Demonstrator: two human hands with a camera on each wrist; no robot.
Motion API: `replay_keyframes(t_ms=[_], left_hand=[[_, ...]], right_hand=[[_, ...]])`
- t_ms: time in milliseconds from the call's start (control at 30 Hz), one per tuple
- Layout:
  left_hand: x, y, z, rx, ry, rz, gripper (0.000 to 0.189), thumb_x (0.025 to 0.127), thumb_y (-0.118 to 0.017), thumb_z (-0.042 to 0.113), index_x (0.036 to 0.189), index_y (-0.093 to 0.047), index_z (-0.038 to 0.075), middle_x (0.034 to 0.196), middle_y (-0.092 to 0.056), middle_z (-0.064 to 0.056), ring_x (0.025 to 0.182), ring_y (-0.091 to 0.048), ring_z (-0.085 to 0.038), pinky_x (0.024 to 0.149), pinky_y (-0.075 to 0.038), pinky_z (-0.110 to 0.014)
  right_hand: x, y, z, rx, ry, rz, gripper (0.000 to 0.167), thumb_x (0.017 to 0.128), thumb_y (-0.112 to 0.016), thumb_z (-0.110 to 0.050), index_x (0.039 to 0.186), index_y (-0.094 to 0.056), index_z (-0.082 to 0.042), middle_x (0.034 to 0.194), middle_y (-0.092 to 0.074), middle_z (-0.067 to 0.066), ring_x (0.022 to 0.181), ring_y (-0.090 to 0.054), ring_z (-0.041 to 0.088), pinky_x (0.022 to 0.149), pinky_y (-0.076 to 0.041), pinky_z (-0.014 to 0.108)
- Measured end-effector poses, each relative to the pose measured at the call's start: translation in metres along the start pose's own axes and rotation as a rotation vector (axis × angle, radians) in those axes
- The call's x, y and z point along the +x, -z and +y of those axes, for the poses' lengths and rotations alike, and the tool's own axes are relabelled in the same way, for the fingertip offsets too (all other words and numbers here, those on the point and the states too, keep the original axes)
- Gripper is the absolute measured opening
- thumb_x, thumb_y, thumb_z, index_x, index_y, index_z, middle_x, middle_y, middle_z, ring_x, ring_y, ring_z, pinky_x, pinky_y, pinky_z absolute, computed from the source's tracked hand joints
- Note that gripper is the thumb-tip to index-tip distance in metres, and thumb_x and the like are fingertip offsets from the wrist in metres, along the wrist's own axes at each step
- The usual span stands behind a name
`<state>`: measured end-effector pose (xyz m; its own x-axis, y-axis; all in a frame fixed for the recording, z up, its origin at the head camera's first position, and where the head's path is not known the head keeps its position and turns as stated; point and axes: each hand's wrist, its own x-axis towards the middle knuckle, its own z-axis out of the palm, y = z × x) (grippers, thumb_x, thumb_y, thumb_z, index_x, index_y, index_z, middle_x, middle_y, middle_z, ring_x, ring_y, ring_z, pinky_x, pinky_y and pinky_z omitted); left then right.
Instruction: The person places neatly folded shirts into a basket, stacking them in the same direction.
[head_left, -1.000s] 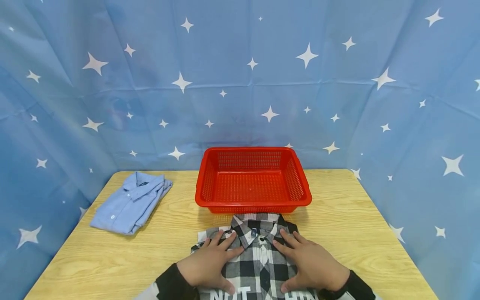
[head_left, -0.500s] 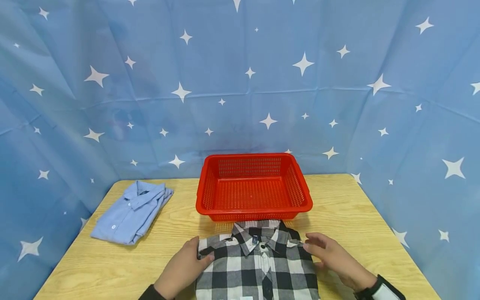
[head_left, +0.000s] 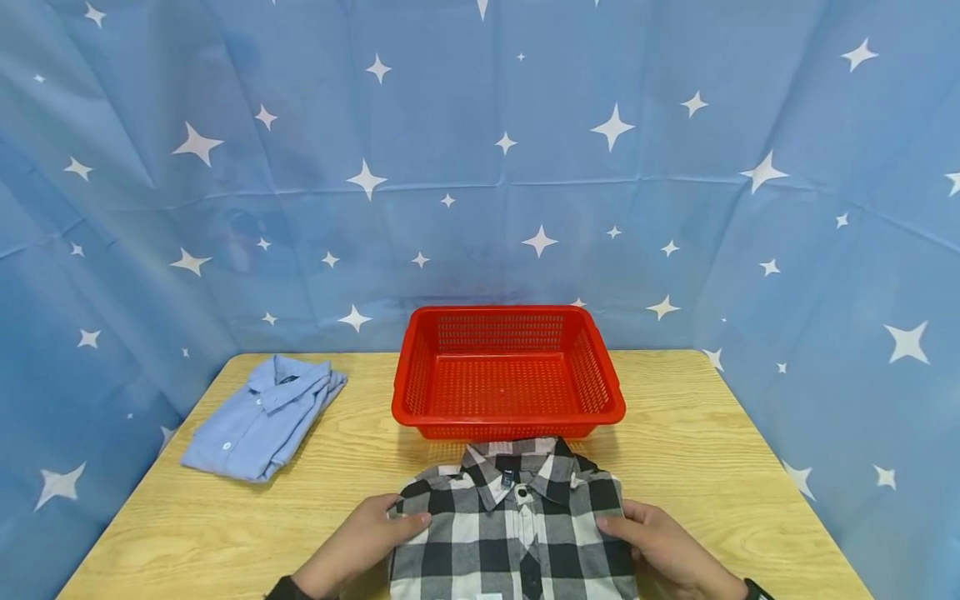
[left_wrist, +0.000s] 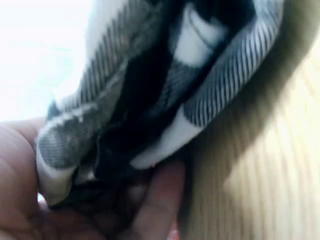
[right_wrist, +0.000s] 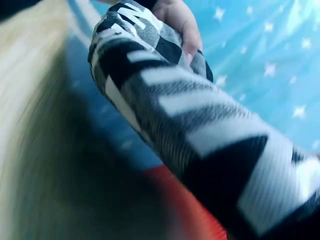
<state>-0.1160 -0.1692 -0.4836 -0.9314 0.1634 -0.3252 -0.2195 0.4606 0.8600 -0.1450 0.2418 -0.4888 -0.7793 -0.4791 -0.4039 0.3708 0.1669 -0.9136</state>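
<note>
A black, white and grey checked shirt (head_left: 495,525), folded, its collar toward the basket, lies between my hands at the front of the table. My left hand (head_left: 363,542) grips its left side, thumb on top; the left wrist view shows the folded layers (left_wrist: 150,90) between thumb and fingers. On the right side, my right hand (head_left: 663,546) holds the shirt, thumb over the top and fingertips hidden beneath. In the right wrist view the near side of the shirt (right_wrist: 200,125) seems raised from the tabletop.
A red plastic basket (head_left: 508,421) stands just beyond the shirt's collar, with nothing in it. At the table's left lies a folded light blue shirt (head_left: 262,417). A blue star-patterned cloth (head_left: 480,217) hangs behind and beside the wooden table (head_left: 720,467).
My hands have gone from lying flat on the checked shirt to its two sides. Both now grip it there, the right hand having closed in from beside it.
</note>
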Motion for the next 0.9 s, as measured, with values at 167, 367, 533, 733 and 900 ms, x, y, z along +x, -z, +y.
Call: replay_keyframes(t_ms=[167,367,533,733,900], left_hand=[[-0.003,-0.005,0.002,0.005,-0.005,0.057,0.054,0.094,-0.076,0.035,0.131,-0.067,-0.003,0.121,-0.075,-0.011,0.106,-0.071,-0.022,0.092,-0.058,-0.049],[-0.017,0.002,0.018,-0.026,-0.009,0.019,0.050,0.093,-0.075,0.025,0.133,-0.066,-0.002,0.119,-0.076,-0.009,0.102,-0.071,-0.019,0.088,-0.060,-0.043],[-0.045,0.015,0.054,-0.061,-0.031,-0.039,0.054,0.094,-0.074,0.023,0.143,-0.061,0.005,0.129,-0.073,-0.005,0.112,-0.069,-0.017,0.094,-0.058,-0.044],[-0.069,0.043,0.096,-0.106,-0.114,-0.046,0.059,0.098,-0.071,0.029,0.151,-0.054,0.010,0.138,-0.069,-0.004,0.119,-0.068,-0.018,0.100,-0.056,-0.037],[-0.045,0.074,0.120,-0.095,-0.179,0.024,0.064,0.099,-0.070,0.032,0.156,-0.047,0.010,0.148,-0.062,-0.011,0.126,-0.066,-0.027,0.111,-0.050,-0.045]], right_hand=[[0.006,-0.015,0.006,0.085,0.009,0.060,0.041,0.104,-0.061,-0.024,0.133,-0.057,0.004,0.108,-0.075,0.003,0.097,-0.073,0.019,0.083,-0.061,0.037],[0.003,-0.023,0.003,0.040,0.017,0.076,0.031,0.100,-0.066,-0.022,0.120,-0.065,0.001,0.102,-0.077,0.003,0.091,-0.075,0.019,0.078,-0.061,0.035],[-0.026,-0.028,-0.028,-0.028,0.026,0.015,0.035,0.101,-0.066,-0.026,0.124,-0.063,0.000,0.109,-0.076,0.004,0.096,-0.074,0.019,0.082,-0.060,0.036],[-0.056,-0.023,-0.070,0.004,0.110,-0.025,0.029,0.106,-0.060,-0.022,0.129,-0.061,-0.005,0.115,-0.073,0.001,0.103,-0.073,0.019,0.088,-0.061,0.038],[-0.048,-0.020,-0.109,-0.040,0.226,0.071,0.035,0.105,-0.062,-0.023,0.134,-0.058,-0.002,0.121,-0.070,0.002,0.107,-0.072,0.019,0.090,-0.061,0.038]])
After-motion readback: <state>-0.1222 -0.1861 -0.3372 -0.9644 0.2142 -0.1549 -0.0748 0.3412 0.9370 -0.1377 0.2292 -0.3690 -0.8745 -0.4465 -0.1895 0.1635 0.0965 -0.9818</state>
